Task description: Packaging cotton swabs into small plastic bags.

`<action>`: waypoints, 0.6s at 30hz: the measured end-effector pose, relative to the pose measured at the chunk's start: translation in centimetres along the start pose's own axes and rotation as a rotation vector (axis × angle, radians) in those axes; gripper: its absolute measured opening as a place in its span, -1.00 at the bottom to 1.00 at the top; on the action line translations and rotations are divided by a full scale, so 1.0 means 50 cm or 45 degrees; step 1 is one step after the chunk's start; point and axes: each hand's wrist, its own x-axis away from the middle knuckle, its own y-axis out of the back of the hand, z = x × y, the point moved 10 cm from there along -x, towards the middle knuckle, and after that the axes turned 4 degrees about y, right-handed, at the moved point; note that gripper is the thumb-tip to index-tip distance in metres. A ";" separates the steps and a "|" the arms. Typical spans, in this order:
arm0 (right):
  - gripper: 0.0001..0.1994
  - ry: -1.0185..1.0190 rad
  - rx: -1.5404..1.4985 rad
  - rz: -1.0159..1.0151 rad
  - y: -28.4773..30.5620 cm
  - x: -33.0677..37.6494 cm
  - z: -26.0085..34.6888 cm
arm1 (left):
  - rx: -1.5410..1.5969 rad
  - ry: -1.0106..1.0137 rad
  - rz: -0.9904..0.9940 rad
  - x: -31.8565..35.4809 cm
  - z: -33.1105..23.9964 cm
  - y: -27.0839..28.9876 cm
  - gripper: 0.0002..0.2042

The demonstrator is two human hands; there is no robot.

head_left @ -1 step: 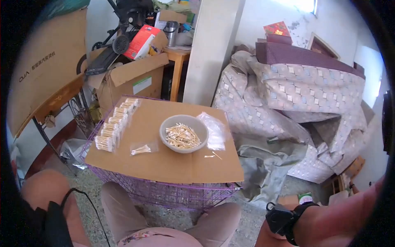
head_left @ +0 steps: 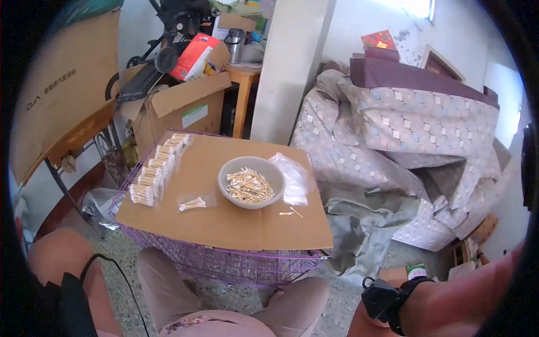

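Neither hand can be made out at the lower edge. My left arm (head_left: 62, 253) shows at the lower left, beside a black strap and a cord. From the right comes my right forearm (head_left: 460, 297), with a black wrist device (head_left: 382, 300) on it; no fingers show. Both arms are apart from the cardboard sheet (head_left: 241, 233). On that sheet stands a grey bowl (head_left: 252, 206) of loose cotton swabs (head_left: 250, 184). Bagged cotton swabs (head_left: 154, 174) form a row at its left. One small bag of swabs (head_left: 193, 204) lies nearer. Clear plastic bags (head_left: 293, 182) lie right of the bowl, a few stray swabs (head_left: 296, 212) in front.
A purple wire cage (head_left: 224, 267) supports the cardboard. Behind it are an open carton (head_left: 174, 118), a folded stroller (head_left: 168, 56) and a wooden stool (head_left: 244, 84). Fabric-covered furniture (head_left: 421, 123) and a grey-green sheet (head_left: 365, 224) fill the right side.
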 end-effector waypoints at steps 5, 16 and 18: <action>-0.37 0.022 0.035 -0.063 -0.172 0.013 -0.037 | 0.033 -0.008 -0.019 0.002 0.014 0.011 -0.90; -0.40 0.006 0.129 -0.256 -0.167 0.014 -0.049 | 0.064 0.047 -0.051 -0.014 0.024 0.019 -0.88; -0.41 -0.056 0.158 -0.273 -0.172 0.011 -0.058 | 0.046 0.089 -0.104 -0.011 0.015 0.031 -0.87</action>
